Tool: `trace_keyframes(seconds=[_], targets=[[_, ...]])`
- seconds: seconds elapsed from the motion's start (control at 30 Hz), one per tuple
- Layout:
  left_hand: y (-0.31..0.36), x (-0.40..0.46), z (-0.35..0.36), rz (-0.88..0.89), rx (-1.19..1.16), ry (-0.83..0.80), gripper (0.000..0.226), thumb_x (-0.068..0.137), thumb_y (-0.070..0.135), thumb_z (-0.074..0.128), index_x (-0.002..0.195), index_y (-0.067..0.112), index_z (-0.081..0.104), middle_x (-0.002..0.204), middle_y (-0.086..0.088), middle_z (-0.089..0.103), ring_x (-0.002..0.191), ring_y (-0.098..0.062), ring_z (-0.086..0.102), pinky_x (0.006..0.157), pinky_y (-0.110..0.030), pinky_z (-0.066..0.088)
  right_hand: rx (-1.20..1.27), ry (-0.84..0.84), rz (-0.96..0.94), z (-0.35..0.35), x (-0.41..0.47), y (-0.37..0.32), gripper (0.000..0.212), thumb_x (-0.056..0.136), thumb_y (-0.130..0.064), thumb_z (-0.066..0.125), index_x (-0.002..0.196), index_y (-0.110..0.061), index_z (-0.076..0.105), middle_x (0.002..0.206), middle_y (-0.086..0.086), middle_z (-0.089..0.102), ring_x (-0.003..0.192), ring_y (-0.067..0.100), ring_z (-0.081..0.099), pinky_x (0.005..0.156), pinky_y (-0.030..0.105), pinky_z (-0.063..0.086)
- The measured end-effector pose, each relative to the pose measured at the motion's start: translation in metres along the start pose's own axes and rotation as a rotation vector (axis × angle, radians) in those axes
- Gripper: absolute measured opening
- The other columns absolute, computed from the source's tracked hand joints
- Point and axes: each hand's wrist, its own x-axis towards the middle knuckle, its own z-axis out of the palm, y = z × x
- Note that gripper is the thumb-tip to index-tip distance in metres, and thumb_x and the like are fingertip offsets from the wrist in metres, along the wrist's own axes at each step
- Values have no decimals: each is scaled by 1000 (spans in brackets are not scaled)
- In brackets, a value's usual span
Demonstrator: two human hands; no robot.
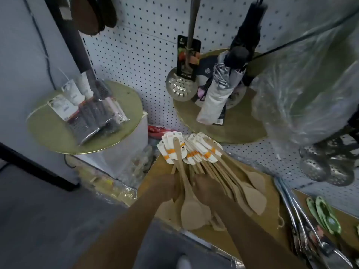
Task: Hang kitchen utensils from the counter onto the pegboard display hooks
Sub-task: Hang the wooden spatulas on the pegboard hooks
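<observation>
Both hands in spoon pile on counter (272,193) | wooden spoon (184,183) lies between left hand (165,188) and right hand (208,191), touching both | grips too blurry to tell | bowl end points at person, handle and card tag point up to pegboard (147,61)

Head camera looking down, close in.
It is facing forward over the counter (272,193), with the pegboard (147,61) rising toward twelve o'clock.

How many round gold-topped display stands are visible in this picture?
2: one round gold-topped stand at left holds packaged graters; the other sits against the pegboard under folded umbrellas. More may be hidden behind the plastic.
</observation>
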Motion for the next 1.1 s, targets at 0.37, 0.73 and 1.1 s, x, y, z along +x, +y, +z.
trace_keyframes(seconds=[0.37, 0.73, 1.1], targets=[[-53, 50, 92, -152, -39, -57, 30, 105, 31, 44, 109, 16, 69, 109, -1, 67, 105, -22, 63, 88, -29, 48, 257, 124, 119, 75, 73, -12, 21, 97, -30, 58, 112, -15, 55, 97, 5, 70, 89, 26, 71, 67, 32, 55], [3, 93, 132, -479, -515, 40, 19, 90, 40, 61, 103, 28, 68, 97, 6, 70, 90, -20, 68, 68, -31, 49, 295, 49, 118, 16, 62, 36, 10, 92, -22, 70, 86, -14, 68, 78, 0, 66, 76, 17, 62, 65, 29, 47], [-43, 54, 95, -616, -933, 39, 14, 91, 33, 71, 82, 28, 62, 83, -8, 72, 78, -34, 71, 70, -50, 64, 515, -22, 84, 20, 35, 18, 3, 95, -23, 68, 96, -21, 65, 83, 0, 69, 78, 15, 66, 71, 31, 54]])
